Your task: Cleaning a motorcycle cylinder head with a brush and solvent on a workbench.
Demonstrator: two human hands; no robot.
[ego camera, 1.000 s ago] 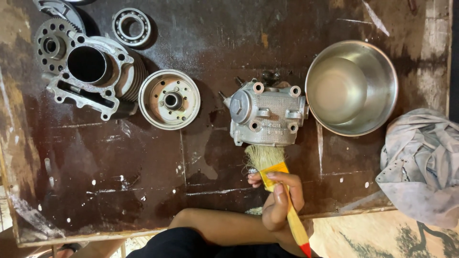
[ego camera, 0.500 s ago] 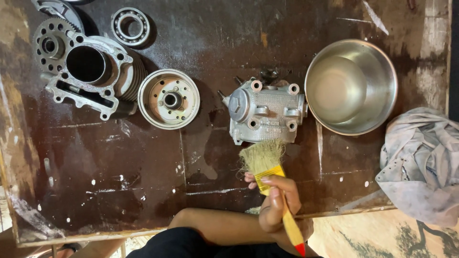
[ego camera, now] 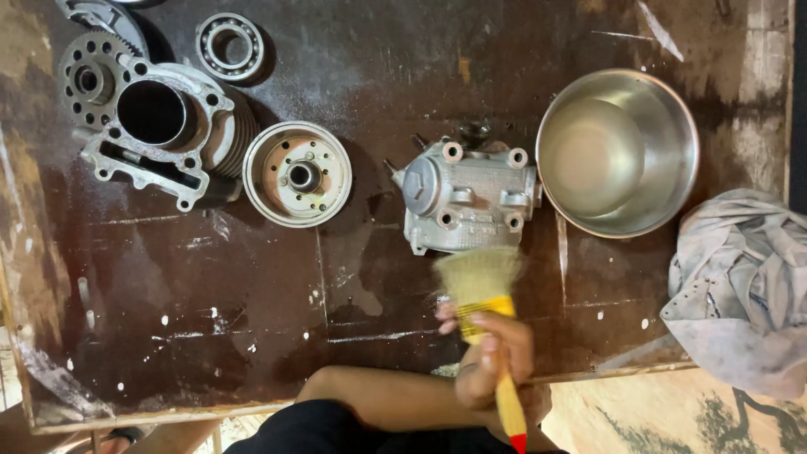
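The right hand is wrapped around the yellow wooden handle of a broad paintbrush with pale bristles, just behind its metal band. The bristles point up toward the silver cast-metal engine cover, which lies just beyond the grip, near the middle of the dark, stained wooden board. The hand sits at the board's near edge. No left hand shows.
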